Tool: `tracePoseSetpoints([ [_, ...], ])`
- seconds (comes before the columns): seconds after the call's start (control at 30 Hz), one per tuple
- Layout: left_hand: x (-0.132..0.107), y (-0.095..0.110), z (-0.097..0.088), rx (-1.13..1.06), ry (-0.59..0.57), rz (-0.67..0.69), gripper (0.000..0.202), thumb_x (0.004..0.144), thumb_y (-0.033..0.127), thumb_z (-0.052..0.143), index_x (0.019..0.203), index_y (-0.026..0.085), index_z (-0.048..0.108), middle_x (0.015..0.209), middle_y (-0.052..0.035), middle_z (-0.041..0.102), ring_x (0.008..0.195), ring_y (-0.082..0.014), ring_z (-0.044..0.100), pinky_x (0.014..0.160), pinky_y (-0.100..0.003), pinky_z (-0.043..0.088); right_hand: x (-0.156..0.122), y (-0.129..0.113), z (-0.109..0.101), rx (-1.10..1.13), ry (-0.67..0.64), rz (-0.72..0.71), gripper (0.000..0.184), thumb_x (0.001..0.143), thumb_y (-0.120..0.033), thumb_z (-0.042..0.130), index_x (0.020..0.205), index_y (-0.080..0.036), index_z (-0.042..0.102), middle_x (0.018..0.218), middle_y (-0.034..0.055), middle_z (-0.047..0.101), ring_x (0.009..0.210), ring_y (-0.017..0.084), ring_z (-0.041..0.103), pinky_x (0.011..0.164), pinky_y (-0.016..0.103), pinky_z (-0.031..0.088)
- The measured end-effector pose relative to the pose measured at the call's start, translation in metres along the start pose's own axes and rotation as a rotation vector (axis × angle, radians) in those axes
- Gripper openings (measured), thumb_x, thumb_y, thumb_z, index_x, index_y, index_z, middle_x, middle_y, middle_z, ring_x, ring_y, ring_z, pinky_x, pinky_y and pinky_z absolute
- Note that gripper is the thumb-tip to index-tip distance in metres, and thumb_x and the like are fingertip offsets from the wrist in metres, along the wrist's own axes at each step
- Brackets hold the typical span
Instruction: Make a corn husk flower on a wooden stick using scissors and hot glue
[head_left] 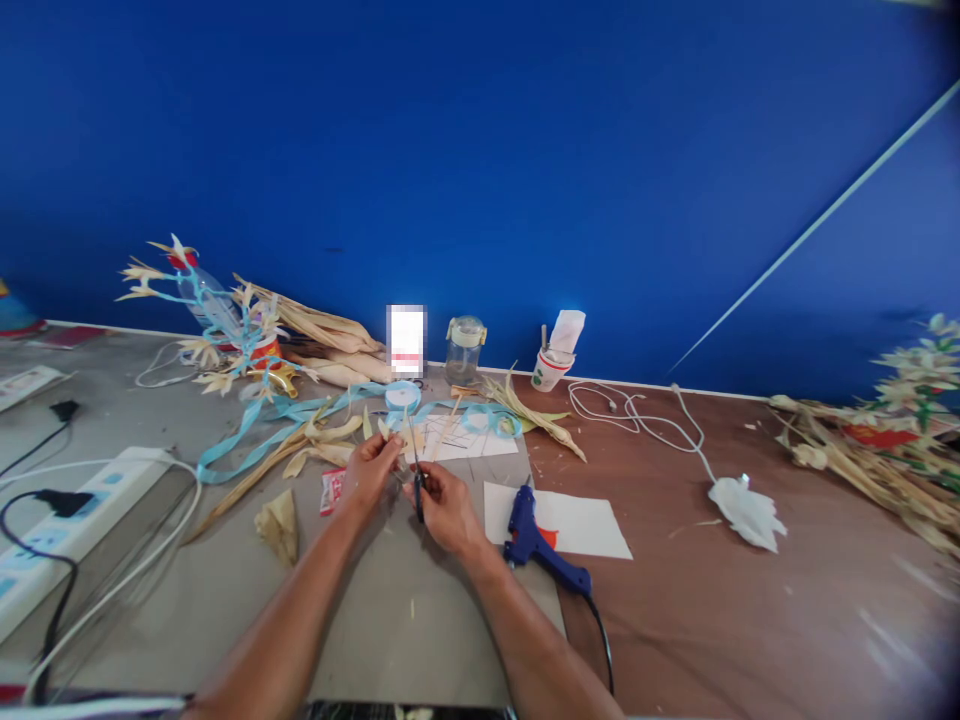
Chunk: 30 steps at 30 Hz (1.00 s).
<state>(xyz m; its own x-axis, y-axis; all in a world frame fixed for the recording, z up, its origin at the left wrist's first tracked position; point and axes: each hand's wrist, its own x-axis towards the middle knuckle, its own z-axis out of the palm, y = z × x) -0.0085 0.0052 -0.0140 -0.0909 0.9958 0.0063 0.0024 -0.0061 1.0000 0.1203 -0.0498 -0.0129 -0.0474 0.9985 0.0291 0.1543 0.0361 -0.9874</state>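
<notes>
My left hand (373,474) is closed in a pinch, with a small pale piece of corn husk (412,442) at its fingertips. Dark-handled scissors (419,492) are gripped in my right hand (451,510), their blades pointing up and away beside the husk. The two hands are close together above the grey board. Just beyond them lie a roll of light blue ribbon (403,396) and a white sheet (487,440) with thin dark wires on it. A red and white packet (331,492) lies by my left wrist; fine detail between the fingers is blurred.
At right, a blue glue gun (541,545) rests partly on white card (589,522). A glass jar (465,350) and white cup (553,368) stand near the blue wall. Husk flowers on blue stems (217,315) and a power strip (82,525) are at left.
</notes>
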Motion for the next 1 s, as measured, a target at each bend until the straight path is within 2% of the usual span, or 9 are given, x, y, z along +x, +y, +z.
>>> tracePoseSetpoints([
  [0.17,-0.001,0.003,0.002,-0.077,0.062,-0.038,0.029,0.067,0.043,0.066,0.068,0.016,0.059,0.052,0.0044,0.048,0.048,-0.0084,0.041,0.050,-0.022,0.032,-0.001,0.003,0.002,-0.065,-0.020,-0.032,0.023,0.075,-0.027,0.057,0.094,-0.017,0.065,0.072,0.0006,0.064,0.062,0.013,0.056,0.058,0.021,0.042],
  [0.53,0.003,-0.007,0.000,-0.012,0.030,-0.010,0.029,0.070,0.043,0.063,0.063,0.017,0.055,0.051,0.0045,0.046,0.047,-0.0083,0.041,0.047,-0.021,0.029,-0.005,0.003,0.002,-0.232,-0.005,-0.091,0.030,0.078,-0.027,0.057,0.106,-0.020,0.063,0.082,0.0031,0.070,0.070,0.016,0.062,0.064,0.023,0.047],
  [1.0,0.001,-0.006,0.000,0.050,-0.001,0.028,0.031,0.071,0.047,0.062,0.070,0.016,0.060,0.055,0.0037,0.048,0.050,-0.0096,0.040,0.050,-0.023,0.030,-0.003,0.002,0.001,-0.235,0.023,-0.056,0.028,0.078,-0.028,0.055,0.103,-0.019,0.064,0.077,0.0023,0.068,0.066,0.015,0.059,0.060,0.022,0.045],
])
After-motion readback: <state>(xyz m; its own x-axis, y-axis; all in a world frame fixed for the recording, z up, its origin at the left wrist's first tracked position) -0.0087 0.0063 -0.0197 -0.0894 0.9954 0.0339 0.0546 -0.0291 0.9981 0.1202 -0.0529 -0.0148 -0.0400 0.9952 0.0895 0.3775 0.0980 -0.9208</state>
